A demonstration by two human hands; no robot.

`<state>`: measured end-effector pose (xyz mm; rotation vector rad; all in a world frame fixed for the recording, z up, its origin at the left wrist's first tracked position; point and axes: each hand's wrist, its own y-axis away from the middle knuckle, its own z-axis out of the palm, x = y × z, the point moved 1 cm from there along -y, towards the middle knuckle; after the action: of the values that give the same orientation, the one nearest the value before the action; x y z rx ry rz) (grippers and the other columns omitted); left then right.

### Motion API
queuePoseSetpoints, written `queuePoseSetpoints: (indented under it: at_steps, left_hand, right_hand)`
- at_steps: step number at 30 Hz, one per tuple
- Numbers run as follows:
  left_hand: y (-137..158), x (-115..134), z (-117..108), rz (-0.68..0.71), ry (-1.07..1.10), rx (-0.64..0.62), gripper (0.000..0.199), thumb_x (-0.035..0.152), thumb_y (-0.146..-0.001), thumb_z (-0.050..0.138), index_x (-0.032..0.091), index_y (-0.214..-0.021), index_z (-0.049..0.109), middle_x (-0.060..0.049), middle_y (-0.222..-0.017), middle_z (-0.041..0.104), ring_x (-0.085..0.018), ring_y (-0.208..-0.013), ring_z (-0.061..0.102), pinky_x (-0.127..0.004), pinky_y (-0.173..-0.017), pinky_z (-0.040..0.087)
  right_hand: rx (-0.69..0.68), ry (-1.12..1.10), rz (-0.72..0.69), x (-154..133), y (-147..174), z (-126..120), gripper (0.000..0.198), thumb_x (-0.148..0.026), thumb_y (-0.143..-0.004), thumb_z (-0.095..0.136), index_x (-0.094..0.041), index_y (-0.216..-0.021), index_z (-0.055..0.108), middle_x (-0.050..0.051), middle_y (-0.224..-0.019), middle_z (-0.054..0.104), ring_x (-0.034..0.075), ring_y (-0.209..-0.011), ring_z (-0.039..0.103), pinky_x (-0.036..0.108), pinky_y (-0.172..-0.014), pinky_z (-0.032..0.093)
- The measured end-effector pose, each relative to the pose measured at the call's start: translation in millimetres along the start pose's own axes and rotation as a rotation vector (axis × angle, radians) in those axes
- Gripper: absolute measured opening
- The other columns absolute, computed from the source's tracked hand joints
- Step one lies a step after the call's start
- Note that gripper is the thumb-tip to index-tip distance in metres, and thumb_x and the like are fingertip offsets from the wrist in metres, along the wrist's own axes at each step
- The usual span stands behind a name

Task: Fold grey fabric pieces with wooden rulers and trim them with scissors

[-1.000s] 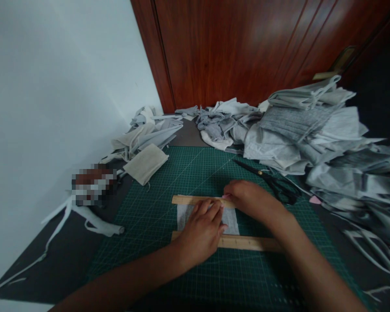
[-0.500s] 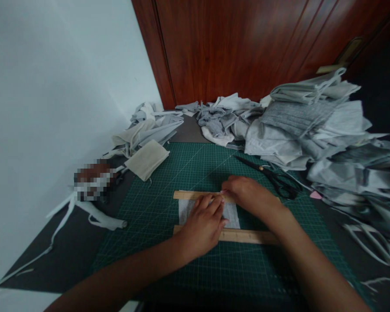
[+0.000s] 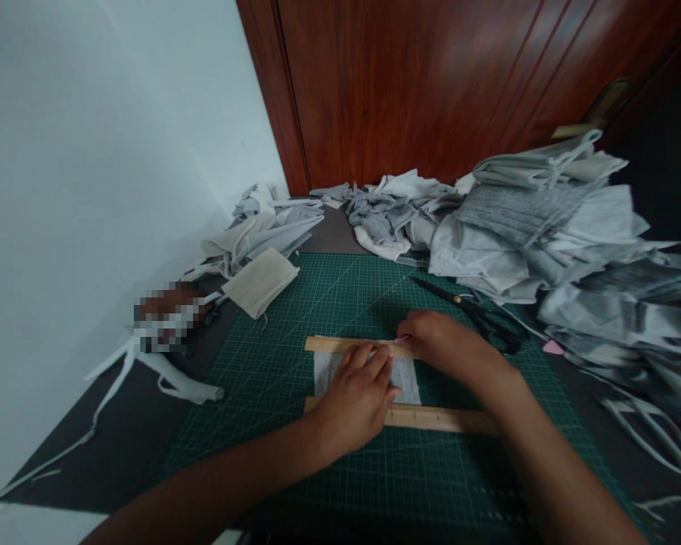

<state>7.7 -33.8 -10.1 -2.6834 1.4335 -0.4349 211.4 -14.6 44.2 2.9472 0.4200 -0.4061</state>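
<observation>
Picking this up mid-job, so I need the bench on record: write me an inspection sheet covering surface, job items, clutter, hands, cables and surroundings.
Surface: green gridded mat on a dark table.
Job items: grey cloth; far ruler across its far part, near ruler along its near edge.
Clutter: left cloth pile, right cloth pile; black scissors on the mat.
Hands: left hand lies over the cloth, fingertips at the far ruler; right hand pinches a small pink piece there.
Cables: nothing seen.
Surroundings: white wall left, reddish-brown door ahead.
</observation>
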Motion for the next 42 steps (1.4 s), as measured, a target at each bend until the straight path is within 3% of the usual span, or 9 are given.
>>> queuePoseSetpoints:
  at_steps: [8,13,32,36,42]
  left_hand:
    - [-0.8,0.7,-2.5,-0.003,-0.009,-0.006,0.044,0.035,-0.105,0.049,0.008,-0.139,0.057,-0.014,-0.146,0.056,-0.032,-0.137,0.045,-0.05,-0.117,0.039]
    - [-1.0,1.7,-3.5,-0.007,-0.016,-0.006,0.044,0.036,-0.105,0.049,0.009,-0.14,0.057,-0.013,-0.147,0.056,-0.032,-0.138,0.045,-0.049,-0.117,0.039]
    - [-0.5,1.4,-2.3,0.0,-0.006,-0.003,0.045,0.038,-0.107,0.047,0.009,-0.139,0.057,-0.014,-0.146,0.057,-0.032,-0.14,0.043,-0.05,-0.119,0.038]
    - [0.4,2.1,-2.3,-0.023,0.003,-0.029,0.046,0.039,-0.106,0.048,0.01,-0.14,0.056,-0.013,-0.148,0.055,-0.033,-0.138,0.044,-0.051,-0.116,0.04]
    - [1.8,2.8,-1.9,-0.017,-0.007,-0.017,0.047,0.039,-0.106,0.048,0.007,-0.14,0.055,-0.013,-0.147,0.055,-0.033,-0.137,0.044,-0.049,-0.118,0.039]
  right_hand:
    - [0.04,-0.122,-0.092,4.8,-6.2,5.9,0.021,-0.011,-0.098,0.056,-0.02,-0.107,0.073,0.007,-0.101,0.075,0.022,-0.1,0.068,0.028,-0.085,0.043]
    - [0.026,-0.1,-0.107,1.8,-1.3,-0.3,0.023,-0.006,-0.098,0.052,-0.018,-0.093,0.071,0.005,-0.093,0.071,0.019,-0.091,0.066,0.027,-0.08,0.041]
    - [-0.013,0.11,0.091,5.8,11.4,-8.2,0.025,-0.004,-0.092,0.052,-0.02,-0.08,0.067,0.007,-0.085,0.072,0.021,-0.08,0.066,0.03,-0.07,0.037]
    - [0.016,0.01,-0.004,9.8,4.8,-5.5,0.021,-0.006,-0.09,0.054,-0.02,-0.087,0.069,0.007,-0.089,0.07,0.021,-0.084,0.065,0.029,-0.072,0.04]
    - [0.179,-0.269,-0.2,-9.0,-12.2,9.0,0.028,-0.006,-0.099,0.045,-0.017,-0.098,0.071,0.007,-0.094,0.068,0.019,-0.088,0.065,0.027,-0.081,0.045]
